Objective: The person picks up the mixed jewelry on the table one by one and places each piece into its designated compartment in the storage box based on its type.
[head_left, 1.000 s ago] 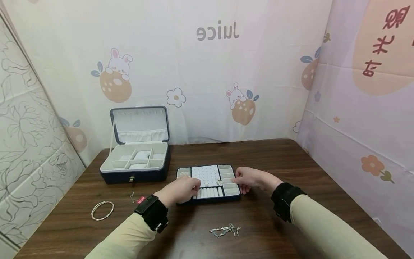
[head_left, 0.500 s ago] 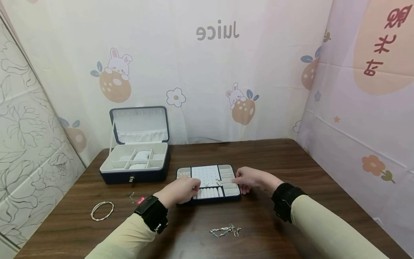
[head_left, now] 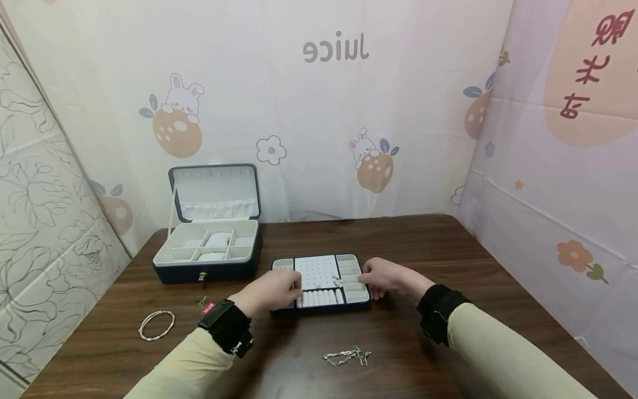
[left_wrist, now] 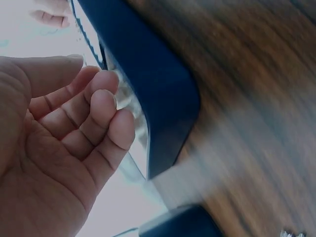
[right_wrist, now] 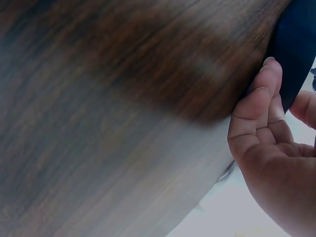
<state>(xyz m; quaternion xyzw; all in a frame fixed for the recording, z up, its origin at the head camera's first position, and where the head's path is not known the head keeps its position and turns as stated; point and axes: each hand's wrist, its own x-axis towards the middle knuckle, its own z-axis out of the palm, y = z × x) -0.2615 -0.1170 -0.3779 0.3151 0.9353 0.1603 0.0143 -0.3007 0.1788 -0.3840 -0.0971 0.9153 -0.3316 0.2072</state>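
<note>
A dark blue jewelry tray (head_left: 319, 311) lies on the table, with a dotted white earring panel (head_left: 315, 269), side compartments and a row of white ring rolls (head_left: 323, 297). My right hand (head_left: 391, 275) grips the tray's right edge, thumb on top and fingers along the outer side. Over the tray's front left corner hovers my left hand (head_left: 271, 288), hiding part of the left compartments. In the left wrist view its fingers (left_wrist: 106, 106) are loosely curled, the thumb apart, and no object shows between them. Small pale earrings (head_left: 337, 281) sit at the panel's lower right.
A blue jewelry box (head_left: 206, 271) with raised lid stands at the back left. A silver bangle (head_left: 157, 325) and a small silver piece (head_left: 202, 301) lie on the left. A silver chain (head_left: 346, 354) lies in front of the tray.
My left hand has shifted slightly left, away from the ring rolls, uncovering the leftmost one. The right hand and the tray have stayed in place.
</note>
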